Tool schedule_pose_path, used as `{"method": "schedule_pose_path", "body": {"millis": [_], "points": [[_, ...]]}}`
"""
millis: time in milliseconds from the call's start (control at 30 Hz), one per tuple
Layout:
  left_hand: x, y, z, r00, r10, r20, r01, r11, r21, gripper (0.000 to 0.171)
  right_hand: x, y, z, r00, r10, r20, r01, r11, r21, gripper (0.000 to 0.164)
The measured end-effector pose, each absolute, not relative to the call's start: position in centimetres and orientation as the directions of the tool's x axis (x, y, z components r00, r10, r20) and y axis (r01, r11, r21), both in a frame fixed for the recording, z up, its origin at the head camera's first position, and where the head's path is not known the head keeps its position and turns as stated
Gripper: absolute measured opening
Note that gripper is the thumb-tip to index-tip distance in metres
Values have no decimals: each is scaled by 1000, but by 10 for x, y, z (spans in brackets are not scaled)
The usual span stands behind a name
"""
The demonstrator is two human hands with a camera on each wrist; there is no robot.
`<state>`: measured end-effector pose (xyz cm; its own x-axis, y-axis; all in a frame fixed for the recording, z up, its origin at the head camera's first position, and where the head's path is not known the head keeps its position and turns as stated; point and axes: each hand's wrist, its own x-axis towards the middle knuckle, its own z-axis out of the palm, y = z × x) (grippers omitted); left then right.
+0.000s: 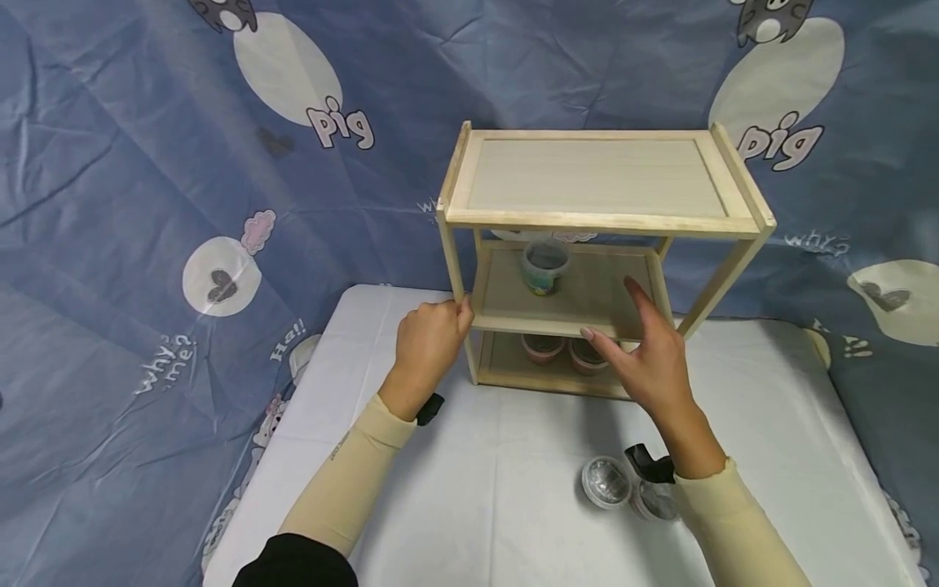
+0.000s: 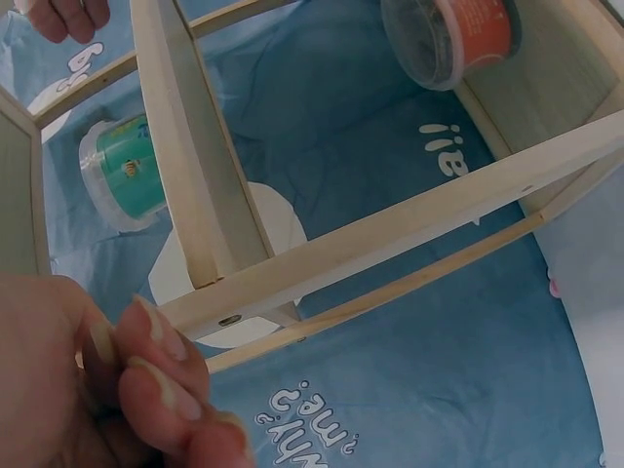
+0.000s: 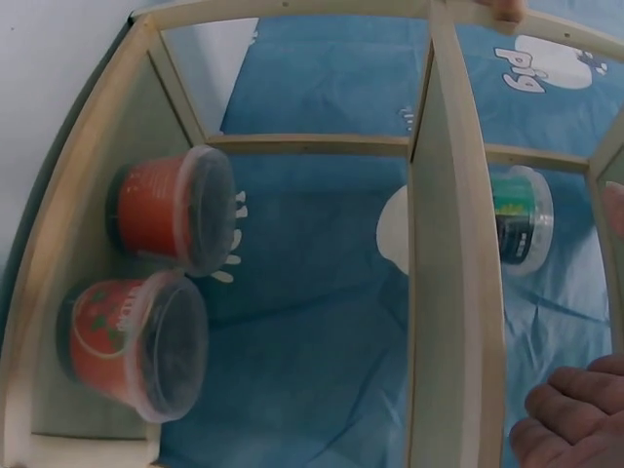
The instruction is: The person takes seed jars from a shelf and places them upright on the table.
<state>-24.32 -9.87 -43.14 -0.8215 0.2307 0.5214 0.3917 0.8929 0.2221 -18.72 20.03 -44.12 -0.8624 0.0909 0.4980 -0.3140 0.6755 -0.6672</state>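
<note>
A pale wooden shelf rack (image 1: 601, 179) with three tiers stands on the white cloth. My left hand (image 1: 429, 346) grips its left front post (image 2: 253, 283) near the middle tier, fingers curled in. On that tier sits a clear-lidded green tub (image 1: 544, 269), left of centre. In front of the tier's right part is my right hand (image 1: 656, 367), thumb and fingers spread apart, holding nothing. The bottom tier bears two red tubs with clear lids, one red tub (image 3: 156, 207) beside the other red tub (image 3: 107, 327); the middle tier partly hides both in the head view.
Two more lidded tubs stand on the cloth near my right wrist: a clear-topped tub (image 1: 606, 483) and a second tub (image 1: 655, 499), partly covered by the wrist strap. Behind the rack hangs a blue printed curtain (image 1: 411, 187).
</note>
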Motion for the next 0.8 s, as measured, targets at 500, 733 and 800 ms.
{"method": "schedule_pose_path", "body": {"millis": [500, 733, 800], "points": [[-242, -94, -432, -825, 234, 515, 389, 896, 216, 56, -212, 202, -432, -868, 67, 492, -326, 670, -666, 84], [-243, -98, -430, -839, 228, 495, 381, 894, 235, 57, -220, 194, -431, -864, 58, 501, -336, 675, -657, 81], [-243, -99, -430, -843, 228, 488, 379, 894, 237, 58, -223, 191, -431, -868, 53, 493, -335, 671, -662, 80]]}}
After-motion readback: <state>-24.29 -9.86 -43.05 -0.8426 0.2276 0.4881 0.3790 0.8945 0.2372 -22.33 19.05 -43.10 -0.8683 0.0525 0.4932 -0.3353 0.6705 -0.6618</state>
